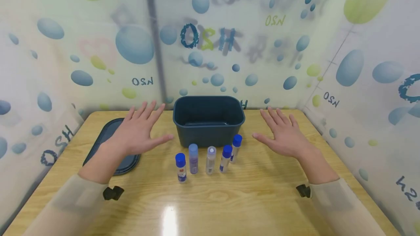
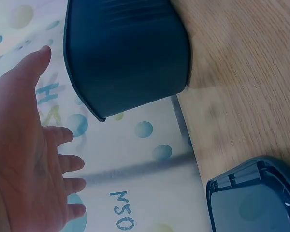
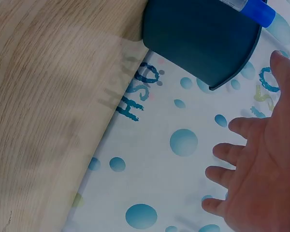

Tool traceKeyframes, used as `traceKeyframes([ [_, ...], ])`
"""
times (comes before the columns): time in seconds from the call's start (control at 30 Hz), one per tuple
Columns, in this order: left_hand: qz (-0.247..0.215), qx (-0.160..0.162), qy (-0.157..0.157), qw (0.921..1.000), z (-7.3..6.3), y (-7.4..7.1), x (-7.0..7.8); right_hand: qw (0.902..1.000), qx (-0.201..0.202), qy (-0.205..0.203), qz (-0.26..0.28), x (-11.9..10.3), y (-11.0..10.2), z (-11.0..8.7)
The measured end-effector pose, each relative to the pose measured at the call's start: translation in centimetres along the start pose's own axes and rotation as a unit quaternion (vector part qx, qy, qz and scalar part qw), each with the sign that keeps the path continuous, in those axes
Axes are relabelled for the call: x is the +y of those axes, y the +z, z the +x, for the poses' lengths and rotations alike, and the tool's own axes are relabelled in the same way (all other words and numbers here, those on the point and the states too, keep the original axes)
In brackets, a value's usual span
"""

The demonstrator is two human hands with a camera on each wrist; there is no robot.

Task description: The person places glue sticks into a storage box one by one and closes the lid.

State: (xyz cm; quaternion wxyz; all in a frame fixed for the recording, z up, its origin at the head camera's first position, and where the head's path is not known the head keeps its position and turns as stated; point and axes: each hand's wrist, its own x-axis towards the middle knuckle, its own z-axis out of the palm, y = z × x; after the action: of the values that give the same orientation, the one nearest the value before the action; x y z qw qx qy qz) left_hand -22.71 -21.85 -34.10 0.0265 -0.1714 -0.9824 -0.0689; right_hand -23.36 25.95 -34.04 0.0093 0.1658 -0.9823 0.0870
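My left hand [image 1: 139, 130] is held with fingers spread and nothing in it, over the dark blue lid [image 1: 126, 165] and left of the dark blue bin [image 1: 206, 134]. The right hand [image 1: 283, 136] hovers right of the bin, also spread and holding nothing. Several tubes that look like glue sticks stand upright before the bin. The leftmost tube [image 1: 181, 168] has a dark blue cap, the second tube [image 1: 193, 159] a lighter blue one. A clear tube [image 1: 210, 161] with a whitish top is in the middle; two blue-capped tubes, a nearer tube [image 1: 225, 159] and a farther tube [image 1: 235, 150], stand to its right.
The wooden table [image 1: 210, 207] reaches a patterned curtain [image 1: 210, 65] at the back, with more curtain on both sides. The lid lies flat at the left, partly hidden by my left arm. In the left wrist view the lid's raised rim [image 2: 261, 164] shows.
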Motion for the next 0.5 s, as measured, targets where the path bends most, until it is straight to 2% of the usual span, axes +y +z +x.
traceKeyframes([
  [0.1, -0.019, 0.010, 0.005, 0.9998, 0.2, 0.0, 0.1, 0.9999, 0.009, 0.001, 0.014, 0.0, -0.1, 0.1],
  [0.2, -0.069, 0.013, 0.009, 0.9975, 0.7, -0.1, 0.1, 0.9987, 0.017, 0.006, 0.048, -0.1, -0.2, 0.2],
  [0.3, -0.134, 0.005, 0.010, 0.9909, 1.6, 0.1, 0.0, 0.9951, 0.021, 0.001, 0.096, -0.3, -0.1, 0.3],
  [0.4, -0.195, -0.007, 0.009, 0.9808, 2.6, 0.4, -0.1, 0.9900, 0.025, -0.015, 0.138, -0.7, 0.1, 0.3],
  [0.5, -0.225, -0.016, 0.012, 0.9741, 3.8, 1.0, -0.4, 0.9840, 0.026, -0.025, 0.175, -1.2, 0.5, 0.1],
])
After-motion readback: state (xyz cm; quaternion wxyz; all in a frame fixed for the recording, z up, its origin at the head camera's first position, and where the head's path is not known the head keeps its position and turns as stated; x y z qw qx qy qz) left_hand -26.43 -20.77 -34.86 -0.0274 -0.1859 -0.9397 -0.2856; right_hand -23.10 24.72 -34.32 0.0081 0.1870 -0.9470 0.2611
